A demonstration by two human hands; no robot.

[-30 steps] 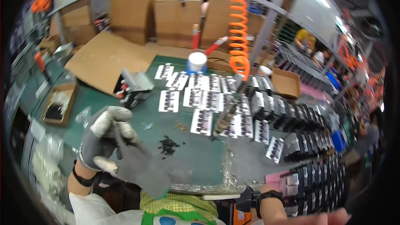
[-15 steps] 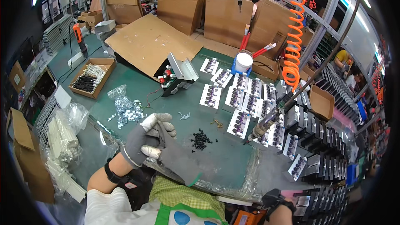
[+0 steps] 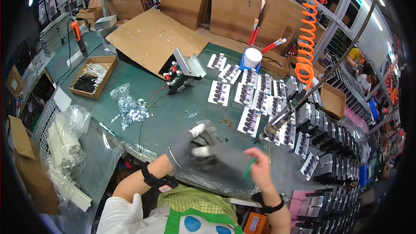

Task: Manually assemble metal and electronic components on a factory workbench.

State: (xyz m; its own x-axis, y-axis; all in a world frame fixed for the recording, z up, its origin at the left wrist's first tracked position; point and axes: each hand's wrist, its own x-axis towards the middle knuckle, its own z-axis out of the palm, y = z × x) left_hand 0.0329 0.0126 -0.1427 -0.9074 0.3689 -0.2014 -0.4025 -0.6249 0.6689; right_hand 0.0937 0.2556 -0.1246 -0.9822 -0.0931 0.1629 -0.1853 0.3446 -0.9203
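Note:
My left hand [image 3: 185, 148] wears a grey work glove with whitish, worn fingertips. Its fingers are closed round a second grey glove [image 3: 230, 163], which is loose and smeared by motion. My bare right hand [image 3: 261, 168] pinches that glove by its green cuff edge, so it stretches between both hands over the bench's near edge. Behind the gloves, a pile of small black parts is mostly hidden. Just beyond lie brass-coloured bits [image 3: 225, 121] and a few silver screws [image 3: 191, 115].
White boards with dark components [image 3: 249, 121] stand in rows at the right, beside black finned units [image 3: 340, 173]. A power screwdriver [image 3: 275, 126] hangs near them. Leftward are small metal clips [image 3: 135, 113], a box of cables [image 3: 93, 78] and a wired metal assembly [image 3: 184, 73].
My left hand has moved right with the loose glove. My right hand has come up from the lower right and taken hold of the glove's green cuff.

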